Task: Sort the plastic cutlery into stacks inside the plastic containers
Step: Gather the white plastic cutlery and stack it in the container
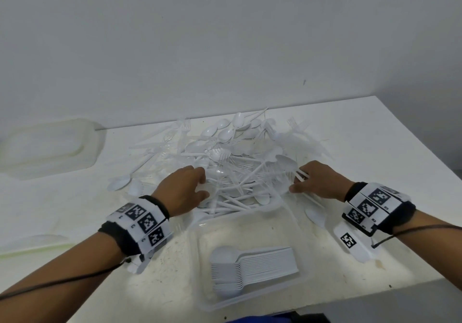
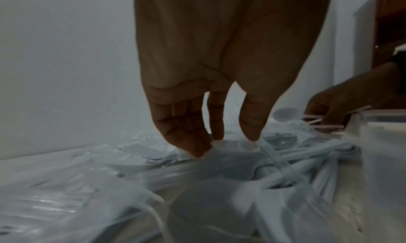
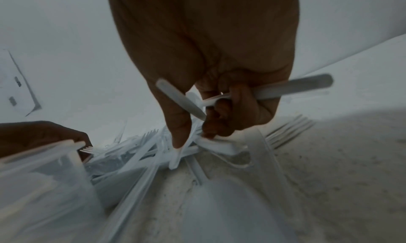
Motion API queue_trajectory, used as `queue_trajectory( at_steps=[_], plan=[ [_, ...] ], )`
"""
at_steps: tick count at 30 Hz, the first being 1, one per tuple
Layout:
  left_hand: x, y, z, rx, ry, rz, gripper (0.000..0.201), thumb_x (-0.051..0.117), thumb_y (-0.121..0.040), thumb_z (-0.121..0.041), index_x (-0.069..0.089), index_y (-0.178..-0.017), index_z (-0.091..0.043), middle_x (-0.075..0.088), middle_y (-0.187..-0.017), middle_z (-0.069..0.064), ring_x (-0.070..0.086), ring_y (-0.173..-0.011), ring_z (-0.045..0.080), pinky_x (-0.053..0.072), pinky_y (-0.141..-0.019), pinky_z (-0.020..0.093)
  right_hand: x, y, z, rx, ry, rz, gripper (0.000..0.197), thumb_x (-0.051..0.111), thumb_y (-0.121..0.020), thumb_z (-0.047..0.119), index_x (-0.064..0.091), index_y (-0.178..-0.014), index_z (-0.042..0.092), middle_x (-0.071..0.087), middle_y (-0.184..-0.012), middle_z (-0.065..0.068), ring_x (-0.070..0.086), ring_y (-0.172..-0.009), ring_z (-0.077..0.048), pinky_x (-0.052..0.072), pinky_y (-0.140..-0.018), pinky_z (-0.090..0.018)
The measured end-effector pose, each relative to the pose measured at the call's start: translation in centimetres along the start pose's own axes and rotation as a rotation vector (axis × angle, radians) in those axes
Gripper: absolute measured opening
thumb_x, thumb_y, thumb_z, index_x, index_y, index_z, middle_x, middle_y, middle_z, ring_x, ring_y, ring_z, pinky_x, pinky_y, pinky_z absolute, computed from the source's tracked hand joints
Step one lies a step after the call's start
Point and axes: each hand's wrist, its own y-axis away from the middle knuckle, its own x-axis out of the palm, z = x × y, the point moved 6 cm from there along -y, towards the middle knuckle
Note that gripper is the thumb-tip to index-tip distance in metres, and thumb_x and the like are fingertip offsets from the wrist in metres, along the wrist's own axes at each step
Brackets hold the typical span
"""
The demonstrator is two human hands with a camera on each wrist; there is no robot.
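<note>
A loose pile of white plastic cutlery (image 1: 232, 157) lies in the middle of the white table. In front of it stands a clear plastic container (image 1: 250, 231) holding a neat stack of spoons (image 1: 252, 270). My left hand (image 1: 205, 184) reaches into the pile's left side. In the left wrist view the left hand (image 2: 228, 144) has straight fingers (image 2: 189, 135), their tips touching a spoon bowl (image 2: 232, 153). My right hand (image 1: 296, 182) is at the pile's right side. In the right wrist view the right hand (image 3: 195, 135) has curled fingers gripping a few cutlery handles (image 3: 294, 88).
A translucent container (image 1: 50, 145) sits at the back left against the wall, and a flat lid (image 1: 32, 242) lies at the front left. Loose spoons (image 1: 120, 182) lie beside the pile. The table's edge (image 1: 425, 147) runs close on the right.
</note>
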Motion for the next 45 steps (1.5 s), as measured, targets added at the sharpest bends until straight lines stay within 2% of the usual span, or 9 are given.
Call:
queue_trajectory(
  at_steps=[6, 16, 19, 27, 32, 35, 38, 42, 45],
  plan=[
    [-0.1, -0.9, 0.5, -0.023, 0.064, 0.02, 0.017, 0.064, -0.082, -0.012, 0.051, -0.073, -0.02, 0.053, -0.072, -0.008, 0.05, -0.071, 0.014, 0.033, -0.057, 0.02, -1.3, 0.2, 0.1, 0.009, -0.065, 0.018, 0.028, 0.074, -0.081, 0.017, 0.064, -0.062, 0.0, 0.059, -0.057, -0.004, 0.047, -0.048, -0.012, 0.036, -0.052, -0.023],
    [-7.2, 0.8, 7.5, -0.203, 0.687, -0.327, 0.011, 0.067, -0.079, 0.001, 0.065, -0.086, -0.007, 0.069, -0.083, 0.011, 0.061, -0.075, 0.023, 0.05, -0.074, 0.039, -4.2, 1.3, -1.2, 0.126, -0.002, 0.11, 0.016, 0.053, -0.092, 0.008, 0.052, -0.077, 0.004, 0.062, -0.054, -0.006, 0.042, -0.043, -0.018, 0.034, -0.041, -0.024],
    [-7.9, 1.2, 8.3, -0.236, 0.856, -0.394, 0.014, 0.065, -0.082, 0.002, 0.07, -0.093, -0.004, 0.069, -0.092, 0.011, 0.06, -0.082, 0.02, 0.049, -0.075, 0.031, -3.8, 2.5, -1.8, 0.148, -0.042, 0.157, 0.011, 0.046, -0.096, 0.006, 0.047, -0.086, 0.004, 0.061, -0.057, -0.009, 0.045, -0.043, -0.018, 0.037, -0.042, -0.026],
    [-7.9, 0.7, 7.2, -0.274, 1.515, -0.28, 0.004, 0.047, -0.096, -0.002, 0.052, -0.097, -0.002, 0.067, -0.081, 0.014, 0.07, -0.081, 0.031, 0.059, -0.068, 0.03, -3.6, 4.4, -1.5, 0.13, -0.323, 0.158, 0.006, 0.043, -0.097, 0.001, 0.04, -0.095, 0.006, 0.061, -0.065, -0.017, 0.049, -0.045, -0.02, 0.038, -0.046, -0.03],
    [-6.8, 0.7, 4.8, -0.136, 0.886, -0.143, 0.012, 0.044, -0.1, -0.011, 0.05, -0.089, -0.013, 0.05, -0.065, 0.006, 0.051, -0.048, 0.018, 0.042, -0.048, 0.026, -3.7, 4.2, -2.2, 0.146, -0.181, 0.09, 0.01, 0.046, -0.096, 0.005, 0.038, -0.091, 0.009, 0.062, -0.059, -0.007, 0.044, -0.044, -0.016, 0.038, -0.044, -0.03],
    [-4.6, 1.5, 2.9, 0.061, 0.338, 0.067, 0.007, 0.059, -0.093, -0.023, 0.053, -0.093, -0.025, 0.057, -0.077, -0.008, 0.056, -0.064, 0.012, 0.04, -0.058, 0.02, -4.0, 4.5, -2.0, 0.12, -0.119, 0.075, 0.011, 0.046, -0.096, 0.005, 0.038, -0.088, 0.008, 0.063, -0.06, -0.006, 0.041, -0.038, -0.013, 0.037, -0.045, -0.028],
    [-1.5, 2.7, 2.0, 0.127, 0.133, 0.248, 0.032, 0.07, -0.085, -0.032, 0.047, -0.106, -0.037, 0.058, -0.09, -0.012, 0.054, -0.076, 0.0, 0.036, -0.063, 0.013, -4.3, 4.5, -1.6, 0.107, -0.087, 0.023, 0.01, 0.044, -0.096, 0.005, 0.044, -0.087, 0.005, 0.064, -0.063, -0.008, 0.042, -0.036, -0.01, 0.037, -0.044, -0.027],
    [1.4, 3.4, 1.8, 0.206, -0.03, 0.17, 0.063, 0.074, -0.075, -0.047, 0.041, -0.126, -0.027, 0.047, -0.115, -0.008, 0.047, -0.099, 0.009, 0.044, -0.083, 0.023, -5.3, 4.1, -1.5, 0.099, -0.195, -0.121, 0.008, 0.046, -0.096, 0.006, 0.048, -0.089, 0.004, 0.063, -0.062, -0.01, 0.043, -0.044, -0.018, 0.037, -0.046, -0.03],
    [2.6, 3.6, 1.7, 0.31, -0.215, 0.049, 0.066, 0.074, -0.067, -0.056, 0.046, -0.117, -0.023, 0.05, -0.107, -0.004, 0.045, -0.093, 0.018, 0.045, -0.076, 0.03, -5.8, 3.8, -1.3, 0.092, -0.283, -0.201, 0.004, 0.046, -0.095, 0.005, 0.05, -0.094, 0.004, 0.062, -0.062, -0.01, 0.043, -0.046, -0.019, 0.036, -0.045, -0.029]
  ],
)
